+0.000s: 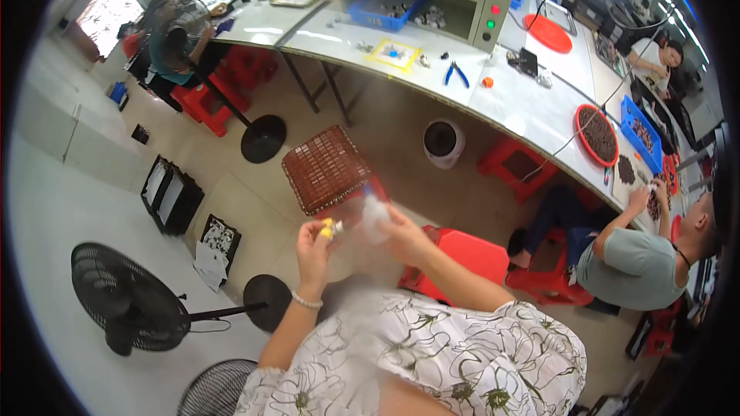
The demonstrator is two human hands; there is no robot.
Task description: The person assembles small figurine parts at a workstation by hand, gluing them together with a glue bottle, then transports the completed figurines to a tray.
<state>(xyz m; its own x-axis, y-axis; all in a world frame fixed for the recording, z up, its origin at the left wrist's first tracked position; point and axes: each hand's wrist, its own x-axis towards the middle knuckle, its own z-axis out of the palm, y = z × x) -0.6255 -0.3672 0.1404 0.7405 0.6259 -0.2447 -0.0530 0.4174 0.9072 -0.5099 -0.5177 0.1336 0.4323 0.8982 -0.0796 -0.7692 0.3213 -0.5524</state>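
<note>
My left hand [311, 249], with a beaded bracelet at its wrist, pinches a small yellow-and-white piece [331, 228] whose exact kind I cannot make out. Close by on the right, my right hand [406, 236] is closed round a whitish translucent squeeze bottle [376, 221] with a blue tip, blurred. The two hands are apart, and the bottle does not clearly touch the yellow piece. Beyond them a brown woven seat mat [326, 169] lies on a red stool.
A red stool [466, 258] stands right of my arm. The long white workbench [370, 52] carries a machine [462, 1], blue-handled pliers [456, 74] and trays. Two standing fans [123, 296] [264, 139] and a white bucket [445, 156] occupy the floor. A person [640, 258] works at the right.
</note>
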